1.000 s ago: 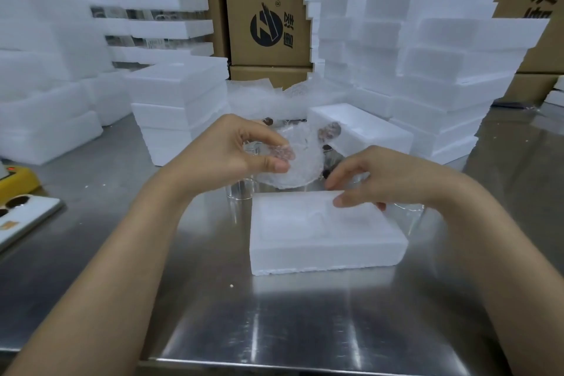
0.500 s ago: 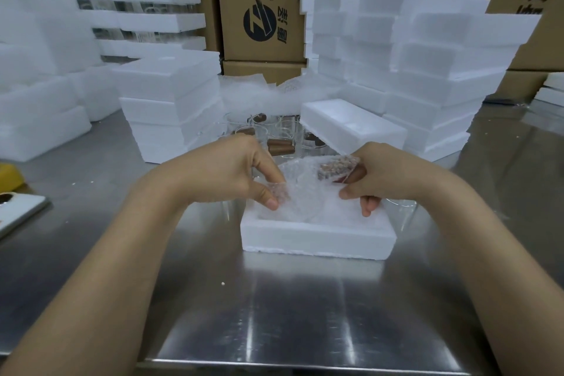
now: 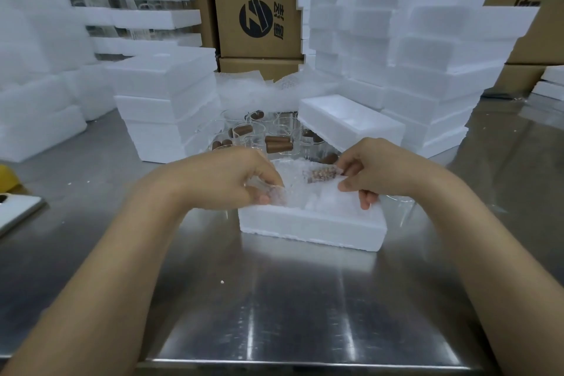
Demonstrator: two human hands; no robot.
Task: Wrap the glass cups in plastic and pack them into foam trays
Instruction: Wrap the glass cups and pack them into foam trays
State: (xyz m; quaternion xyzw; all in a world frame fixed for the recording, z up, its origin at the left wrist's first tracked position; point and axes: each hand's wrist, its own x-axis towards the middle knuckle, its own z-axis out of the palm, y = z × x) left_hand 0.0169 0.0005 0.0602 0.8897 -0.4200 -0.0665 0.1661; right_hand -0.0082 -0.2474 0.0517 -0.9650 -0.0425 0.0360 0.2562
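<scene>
A white foam tray [image 3: 311,227] lies on the steel table in front of me. A glass cup wrapped in bubble plastic [image 3: 300,185] rests in the tray's left half, its brown handle showing through the wrap. My left hand [image 3: 235,180] pinches the wrap at the cup's left end. My right hand [image 3: 375,169] grips the wrap at the handle end, fingers curled over the tray's right side. Behind the tray stand several bare glass cups with brown handles [image 3: 276,142].
Stacks of foam trays [image 3: 166,107] rise on the left and foam trays [image 3: 406,49] on the right, with one loose foam block [image 3: 348,122] just behind my right hand. Bubble wrap sheets [image 3: 268,91] and cardboard boxes [image 3: 256,6] sit at the back. A yellow item [image 3: 7,181] is far left.
Both hands have brought the wrapped cup down from above the tray's far edge into the tray. My view has dipped and moved closer.
</scene>
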